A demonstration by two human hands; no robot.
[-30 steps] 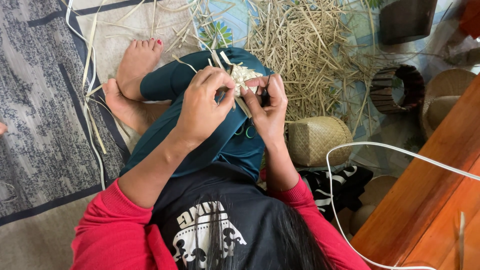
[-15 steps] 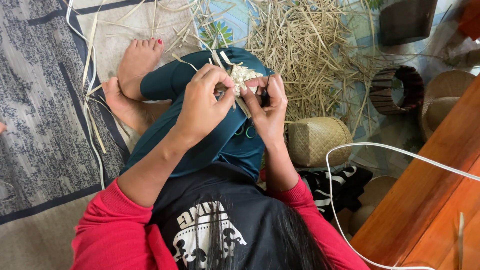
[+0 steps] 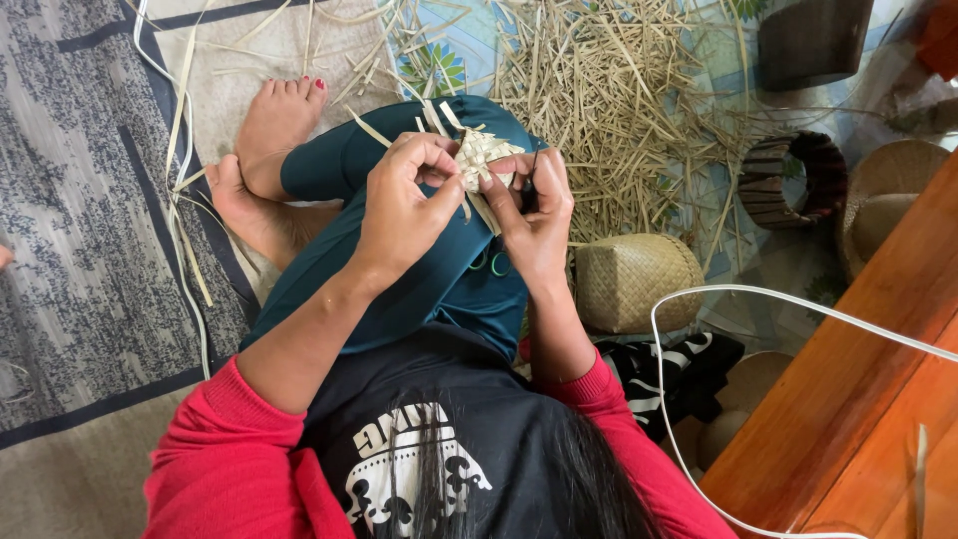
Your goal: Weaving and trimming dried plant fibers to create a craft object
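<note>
Two hands pinch one small pale woven straw piece (image 3: 481,160) above the knees: left hand (image 3: 404,205) fingers clamped on its near-left edge, right hand (image 3: 534,210) on its right. Weave only a small patch, loose strip ends sticking out. Finished straw basket (image 3: 637,281) right; heap of dry straw strips (image 3: 609,110) far.

Woven basket (image 3: 637,281), loose straw pile (image 3: 609,90)

Very little has moved. The left hand (image 3: 404,205) now pinches the small woven straw piece (image 3: 481,160) with its thumb pressed closer to the right hand (image 3: 534,215) (near the frame's upper middle), and the piece shows slightly more between them.
</note>
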